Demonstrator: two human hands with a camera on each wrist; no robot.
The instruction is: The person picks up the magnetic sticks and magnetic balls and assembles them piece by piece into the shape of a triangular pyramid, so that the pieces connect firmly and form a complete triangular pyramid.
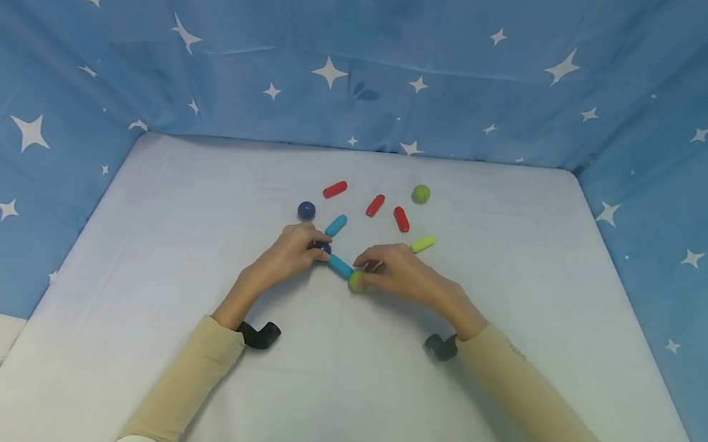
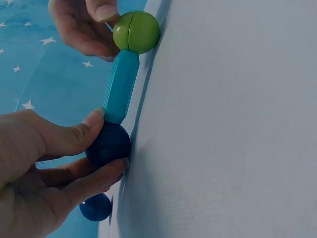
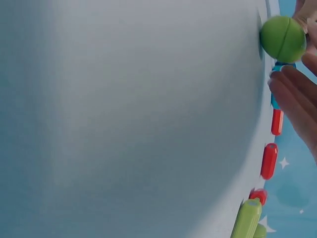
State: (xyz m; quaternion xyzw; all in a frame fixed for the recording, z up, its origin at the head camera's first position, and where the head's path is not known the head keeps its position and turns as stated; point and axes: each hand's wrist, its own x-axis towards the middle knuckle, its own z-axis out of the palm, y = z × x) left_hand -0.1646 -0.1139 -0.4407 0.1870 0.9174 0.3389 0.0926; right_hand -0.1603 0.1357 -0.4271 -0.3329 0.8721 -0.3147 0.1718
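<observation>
The work in hand looks like joining two balls to one light blue stick (image 1: 341,267), which is between the two hands. At the stick's near end sits a green ball (image 1: 357,282), smooth, with a thin seam; the right grip (image 1: 403,273) curves beside it, but whether it pinches, I cannot tell. The stick is flat-faced, probably hard plastic. At its far end, the left grip (image 1: 289,250) pinches a round, dark blue ball (image 2: 108,145) between thumb and fingers. The next move, I judge, calls for steady holding there and a straight push on the green ball. Beyond the stick, on the white surface (image 1: 342,400), lie a yellow-green stick (image 1: 423,244), another blue stick (image 1: 336,226), then three rounded red sticks (image 1: 375,205).
</observation>
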